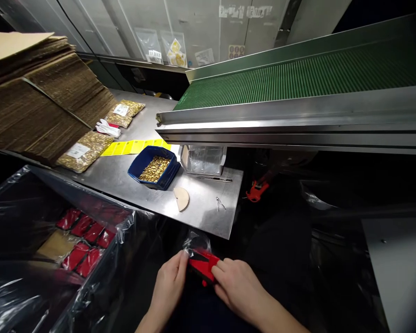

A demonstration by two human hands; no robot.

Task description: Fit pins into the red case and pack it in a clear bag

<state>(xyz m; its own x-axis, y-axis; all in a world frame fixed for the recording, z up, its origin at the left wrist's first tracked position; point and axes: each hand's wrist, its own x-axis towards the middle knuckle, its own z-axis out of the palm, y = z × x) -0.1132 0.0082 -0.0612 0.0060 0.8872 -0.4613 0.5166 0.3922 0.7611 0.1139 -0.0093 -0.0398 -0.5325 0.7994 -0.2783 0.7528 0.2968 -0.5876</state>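
Observation:
My right hand (234, 282) is closed around one end of a red and black item (201, 264), whose exact kind I cannot make out. At its other end my left hand (171, 277) pinches a clear plastic bag (197, 241) between thumb and fingers. The bag lies over or around the far end of the item; I cannot tell which. Both hands are low in the view, just in front of the metal table (208, 222). To the left, a box lined with clear plastic (131, 226) holds several red packed pieces (86, 226).
A blue bin (171, 178) of small gold-coloured parts stands on the table, near a tan half-disc (181, 199), a yellow label strip (131, 147) and filled bags (85, 150). Stacked cardboard (48, 97) rises at left. A green conveyor (263, 85) crosses at right.

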